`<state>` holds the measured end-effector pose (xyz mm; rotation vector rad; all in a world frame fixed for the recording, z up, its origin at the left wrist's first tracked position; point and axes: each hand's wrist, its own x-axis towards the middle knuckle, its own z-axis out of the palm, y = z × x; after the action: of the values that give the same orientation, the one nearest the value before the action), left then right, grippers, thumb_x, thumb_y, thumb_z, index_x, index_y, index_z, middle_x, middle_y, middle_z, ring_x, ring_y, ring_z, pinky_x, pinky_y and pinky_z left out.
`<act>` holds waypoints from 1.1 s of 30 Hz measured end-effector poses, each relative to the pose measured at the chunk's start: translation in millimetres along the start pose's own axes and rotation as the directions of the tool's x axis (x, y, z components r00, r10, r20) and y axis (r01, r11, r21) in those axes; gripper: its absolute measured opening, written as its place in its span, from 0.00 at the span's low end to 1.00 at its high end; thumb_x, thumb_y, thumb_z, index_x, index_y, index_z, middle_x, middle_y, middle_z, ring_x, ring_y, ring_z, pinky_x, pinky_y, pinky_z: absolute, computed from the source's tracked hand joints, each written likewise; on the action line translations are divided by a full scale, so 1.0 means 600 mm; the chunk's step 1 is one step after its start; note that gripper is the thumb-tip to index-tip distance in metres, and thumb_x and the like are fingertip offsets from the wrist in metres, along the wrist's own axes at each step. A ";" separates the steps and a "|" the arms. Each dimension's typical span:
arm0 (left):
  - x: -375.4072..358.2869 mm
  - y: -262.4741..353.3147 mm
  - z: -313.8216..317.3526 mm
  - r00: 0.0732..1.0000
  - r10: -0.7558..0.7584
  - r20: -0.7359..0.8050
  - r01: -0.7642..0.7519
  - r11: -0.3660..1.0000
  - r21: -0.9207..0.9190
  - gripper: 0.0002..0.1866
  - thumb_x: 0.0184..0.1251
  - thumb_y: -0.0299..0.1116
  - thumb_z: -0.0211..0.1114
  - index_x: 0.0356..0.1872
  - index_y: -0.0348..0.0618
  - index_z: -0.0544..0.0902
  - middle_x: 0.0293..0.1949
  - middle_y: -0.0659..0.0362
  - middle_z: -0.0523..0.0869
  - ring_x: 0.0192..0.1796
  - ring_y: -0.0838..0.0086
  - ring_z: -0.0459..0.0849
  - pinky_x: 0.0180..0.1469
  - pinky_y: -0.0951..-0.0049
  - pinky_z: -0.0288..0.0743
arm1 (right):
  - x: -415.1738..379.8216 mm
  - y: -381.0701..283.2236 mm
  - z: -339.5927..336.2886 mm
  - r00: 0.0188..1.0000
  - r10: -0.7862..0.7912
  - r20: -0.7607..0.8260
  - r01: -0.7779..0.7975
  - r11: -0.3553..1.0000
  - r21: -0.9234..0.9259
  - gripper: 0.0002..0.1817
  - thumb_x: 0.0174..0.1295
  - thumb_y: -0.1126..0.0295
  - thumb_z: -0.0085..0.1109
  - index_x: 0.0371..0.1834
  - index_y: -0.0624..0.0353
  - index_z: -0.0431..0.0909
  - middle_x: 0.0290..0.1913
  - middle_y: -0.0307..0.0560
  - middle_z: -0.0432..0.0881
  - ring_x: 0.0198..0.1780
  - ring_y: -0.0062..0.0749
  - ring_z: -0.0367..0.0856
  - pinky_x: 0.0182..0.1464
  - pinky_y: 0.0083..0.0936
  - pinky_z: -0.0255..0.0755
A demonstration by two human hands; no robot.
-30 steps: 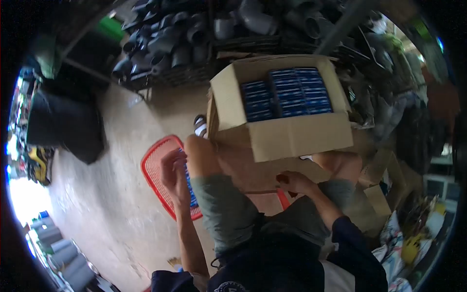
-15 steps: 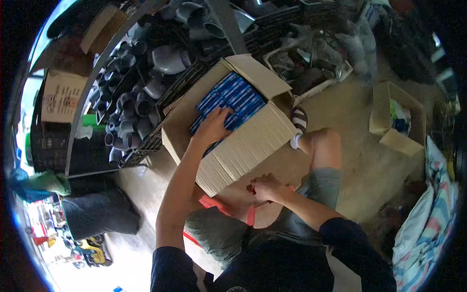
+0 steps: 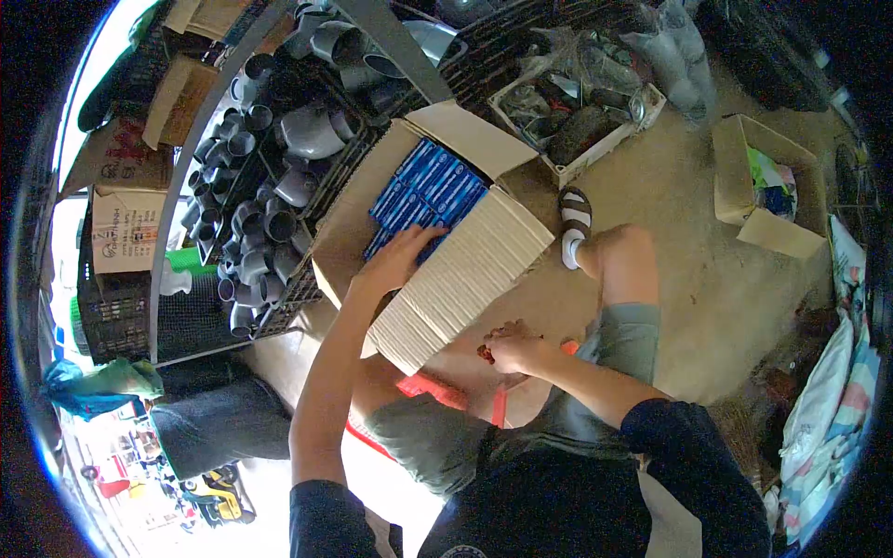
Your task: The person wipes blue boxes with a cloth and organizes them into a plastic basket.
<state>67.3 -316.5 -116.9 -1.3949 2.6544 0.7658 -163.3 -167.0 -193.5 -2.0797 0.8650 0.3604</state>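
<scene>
Head view: the floor (image 3: 693,246) is bordered by racked grey pipe fittings (image 3: 312,133). Blue packs (image 3: 423,191) in an open cardboard box (image 3: 349,214) are partly screened by its flap (image 3: 470,279) and touched by the left hand (image 3: 395,259), whose grip cannot be told. A small reddish object (image 3: 485,353), indistinct, is held in the curled right hand (image 3: 517,354). A crate (image 3: 595,156) is set beyond.

Left arm (image 3: 326,391) extended up and forward, elbow only slightly bent, left hand (image 3: 398,259) palm down at the far end, fingers reaching forward, fingertips partly hidden so grip unclear. Right forearm (image 3: 595,386) angled inward across the front of the body, elbow out to the side, right hand (image 3: 516,353) lower and nearer the torso, fingers bent in, hands apart, grip unclear.
</scene>
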 end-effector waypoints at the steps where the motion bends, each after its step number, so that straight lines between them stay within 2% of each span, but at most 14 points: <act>1: 0.000 -0.002 0.001 1.000 0.017 -0.008 -0.017 1.000 -0.004 0.29 0.63 0.33 0.65 0.67 0.53 0.70 0.53 0.48 0.78 0.58 0.49 0.78 0.58 0.51 0.75 | 0.007 0.003 0.004 1.000 0.011 0.019 -0.011 1.000 -0.014 0.19 0.63 0.61 0.55 0.55 0.52 0.80 0.55 0.46 0.84 0.59 0.47 0.80 0.59 0.48 0.70; 4: -0.012 -0.012 -0.005 0.987 -0.119 0.104 0.105 0.985 0.137 0.29 0.62 0.36 0.66 0.66 0.54 0.70 0.54 0.48 0.79 0.56 0.47 0.80 0.55 0.50 0.77 | 0.008 0.006 0.008 0.997 0.070 0.020 -0.068 0.996 -0.065 0.20 0.62 0.62 0.55 0.56 0.52 0.80 0.57 0.46 0.83 0.60 0.46 0.80 0.61 0.46 0.70; 10: -0.063 0.031 -0.033 0.965 -0.257 0.056 0.247 0.957 0.151 0.28 0.62 0.43 0.67 0.63 0.57 0.70 0.50 0.46 0.85 0.50 0.45 0.85 0.50 0.46 0.78 | 0.026 0.020 0.031 0.997 0.076 -0.003 -0.076 0.996 -0.053 0.19 0.63 0.61 0.55 0.56 0.53 0.80 0.60 0.48 0.82 0.60 0.46 0.80 0.62 0.45 0.70; 13: -0.068 0.021 -0.018 0.973 -0.226 -0.044 0.231 0.961 0.154 0.26 0.63 0.44 0.66 0.61 0.56 0.71 0.49 0.45 0.86 0.50 0.45 0.84 0.49 0.48 0.78 | 0.025 0.011 0.017 0.994 0.103 0.034 -0.102 0.994 -0.038 0.20 0.63 0.62 0.55 0.57 0.53 0.80 0.60 0.49 0.82 0.61 0.46 0.80 0.62 0.45 0.71; 16: -0.062 0.017 -0.016 0.936 -0.350 0.032 0.347 0.935 0.072 0.27 0.60 0.44 0.70 0.59 0.54 0.72 0.49 0.46 0.86 0.49 0.45 0.85 0.47 0.50 0.78 | 0.025 0.002 0.004 0.983 0.153 0.105 -0.152 0.988 -0.024 0.20 0.63 0.62 0.55 0.58 0.53 0.80 0.60 0.49 0.82 0.61 0.46 0.79 0.62 0.45 0.70; 20: -0.095 -0.001 -0.023 0.939 -0.319 -0.130 0.280 0.926 -0.253 0.28 0.55 0.36 0.74 0.58 0.52 0.73 0.45 0.51 0.86 0.43 0.55 0.86 0.46 0.57 0.78 | 0.022 0.002 -0.006 0.980 0.168 0.110 -0.155 0.981 -0.112 0.20 0.63 0.64 0.55 0.58 0.53 0.80 0.60 0.48 0.82 0.61 0.46 0.79 0.62 0.45 0.70; 24: -0.203 0.039 -0.065 0.784 -0.409 -0.467 0.204 0.880 -0.429 0.29 0.54 0.27 0.71 0.60 0.45 0.74 0.49 0.57 0.83 0.49 0.71 0.80 0.55 0.69 0.74 | 0.030 0.016 0.021 0.997 0.075 0.002 -0.075 0.993 -0.094 0.19 0.63 0.65 0.55 0.57 0.50 0.80 0.60 0.49 0.81 0.62 0.45 0.79 0.62 0.46 0.71; 26: -0.280 0.071 -0.062 0.582 -0.531 -0.616 -0.017 0.749 -0.662 0.30 0.57 0.26 0.68 0.64 0.44 0.72 0.54 0.55 0.80 0.52 0.68 0.80 0.57 0.67 0.75 | 0.032 0.019 0.037 0.999 -0.037 0.011 0.038 0.992 -0.116 0.19 0.63 0.64 0.54 0.58 0.49 0.80 0.60 0.49 0.81 0.62 0.45 0.78 0.61 0.45 0.71; 28: -0.348 0.142 -0.056 0.448 -0.710 -0.543 -0.325 0.437 -0.839 0.31 0.60 0.29 0.58 0.68 0.44 0.68 0.62 0.52 0.75 0.63 0.60 0.77 0.65 0.58 0.73 | 0.027 0.002 0.029 0.998 -0.058 0.029 0.060 0.997 -0.045 0.19 0.64 0.63 0.54 0.58 0.49 0.79 0.61 0.50 0.80 0.62 0.45 0.78 0.62 0.44 0.71; 29: -0.370 0.171 -0.039 0.391 -0.754 -0.527 -0.548 0.269 -0.792 0.32 0.64 0.38 0.56 0.71 0.47 0.67 0.65 0.51 0.74 0.68 0.57 0.73 0.67 0.50 0.69 | 0.023 -0.009 0.017 0.997 -0.067 0.039 0.068 0.998 -0.019 0.19 0.64 0.62 0.54 0.58 0.49 0.79 0.61 0.50 0.80 0.63 0.45 0.77 0.62 0.44 0.71; 30: -0.420 0.167 0.023 0.469 -0.784 -0.407 -0.697 -0.046 -0.715 0.35 0.68 0.49 0.55 0.74 0.48 0.64 0.67 0.50 0.72 0.71 0.57 0.70 0.68 0.41 0.67 | 0.014 -0.023 0.001 0.995 -0.075 0.064 0.071 0.996 0.059 0.19 0.66 0.62 0.53 0.60 0.50 0.78 0.60 0.50 0.80 0.62 0.42 0.78 0.61 0.41 0.72; 31: -0.421 0.208 0.048 0.481 -0.780 -0.401 -0.743 -0.121 -0.658 0.39 0.68 0.58 0.56 0.75 0.47 0.63 0.64 0.50 0.74 0.67 0.56 0.74 0.65 0.37 0.68 | -0.001 -0.040 -0.019 0.992 -0.080 0.092 0.067 0.989 0.135 0.19 0.68 0.62 0.53 0.61 0.51 0.78 0.59 0.49 0.81 0.62 0.40 0.78 0.61 0.39 0.72; 32: -0.408 0.254 0.066 0.559 -0.647 -0.519 -0.811 -0.296 -0.505 0.38 0.69 0.62 0.52 0.69 0.44 0.68 0.58 0.51 0.77 0.54 0.53 0.80 0.56 0.48 0.78 | -0.018 -0.056 -0.037 0.989 -0.082 0.124 0.056 0.977 0.204 0.19 0.70 0.62 0.52 0.62 0.51 0.77 0.58 0.49 0.81 0.61 0.38 0.78 0.60 0.37 0.73; 33: -0.421 0.277 0.094 0.629 -0.671 -0.394 -0.775 -0.494 -0.395 0.38 0.69 0.64 0.53 0.68 0.44 0.69 0.56 0.52 0.77 0.48 0.58 0.79 0.46 0.55 0.78 | -0.040 -0.066 -0.049 0.989 -0.034 0.144 -0.018 0.940 0.340 0.19 0.72 0.63 0.51 0.63 0.52 0.76 0.57 0.49 0.81 0.61 0.35 0.79 0.60 0.35 0.73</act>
<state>76.2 -20.9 -32.6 0.3644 -0.1656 -1.3425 -155.0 -162.9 -139.4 -1.7128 0.7694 0.3302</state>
